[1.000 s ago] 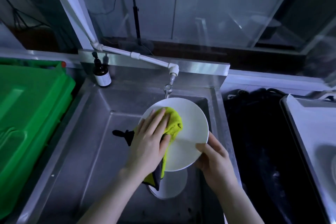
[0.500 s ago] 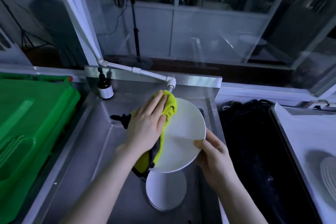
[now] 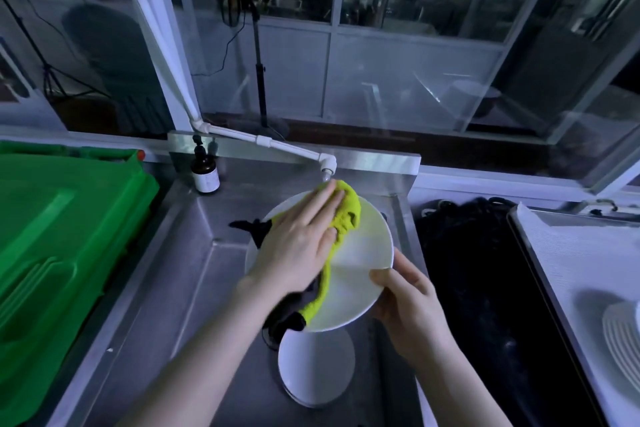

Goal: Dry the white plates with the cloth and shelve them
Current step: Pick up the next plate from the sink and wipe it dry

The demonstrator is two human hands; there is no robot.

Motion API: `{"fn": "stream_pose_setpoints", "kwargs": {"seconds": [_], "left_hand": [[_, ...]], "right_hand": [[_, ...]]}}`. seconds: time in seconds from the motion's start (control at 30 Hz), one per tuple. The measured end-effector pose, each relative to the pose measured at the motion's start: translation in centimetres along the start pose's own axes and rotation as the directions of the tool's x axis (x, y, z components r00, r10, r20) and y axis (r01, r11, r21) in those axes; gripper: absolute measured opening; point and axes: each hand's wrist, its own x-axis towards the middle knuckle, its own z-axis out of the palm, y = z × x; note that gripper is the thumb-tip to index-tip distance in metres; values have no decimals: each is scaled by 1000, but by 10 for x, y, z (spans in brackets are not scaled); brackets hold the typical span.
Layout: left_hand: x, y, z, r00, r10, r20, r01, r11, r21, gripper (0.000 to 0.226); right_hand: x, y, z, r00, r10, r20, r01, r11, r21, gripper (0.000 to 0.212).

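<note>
I hold a round white plate (image 3: 360, 263) tilted over the steel sink (image 3: 194, 274). My right hand (image 3: 405, 298) grips its lower right rim. My left hand (image 3: 298, 246) lies flat with straight fingers on a yellow-green cloth (image 3: 348, 215), pressing it against the upper part of the plate's face. A dark-edged tail of the cloth hangs off the plate's lower left. Below the held plate, more white plates (image 3: 317, 367) lie stacked on the sink floor.
A white tap spout (image 3: 327, 168) hangs just above the plate's top edge. A brown soap bottle (image 3: 205, 172) stands at the sink's back left. A green bin lid (image 3: 59, 253) fills the left. A ribbed white plate (image 3: 621, 336) lies on the right counter (image 3: 568, 260).
My left hand has slid the cloth up the plate from its middle to the top edge by the tap. The view has tilted upward; my right hand keeps its grip.
</note>
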Motion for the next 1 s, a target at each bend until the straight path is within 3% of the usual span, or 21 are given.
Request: {"fn": "stream_pose_setpoints", "kwargs": {"seconds": [0.1,0.23,0.5,0.6,0.8,1.0], "left_hand": [[-6,-16,-7,999,-36,-31,39,996,80,50],[-42,-1,-4,998,35,-56,-33,999,39,52],[-23,35,14,986,167,-11,-167,983,-71,53],[-2,14,9,994,104,20,-103,994,-40,53],[-23,-8,5,996,-2,-89,6,999,47,52],[-48,38,20,984,169,-58,-174,978,-114,60]], "right_hand": [[-2,-15,-5,994,-96,-50,93,994,-65,46],[-2,-30,-12,985,-154,-80,155,988,2,48],[-12,-5,-1,999,-28,-31,27,999,-17,39],[-15,-2,-4,999,-13,-42,12,1000,-21,43],[-12,-23,-17,987,-132,-92,131,991,-12,50],[-12,-13,-9,997,-75,-20,75,997,-5,34]]}}
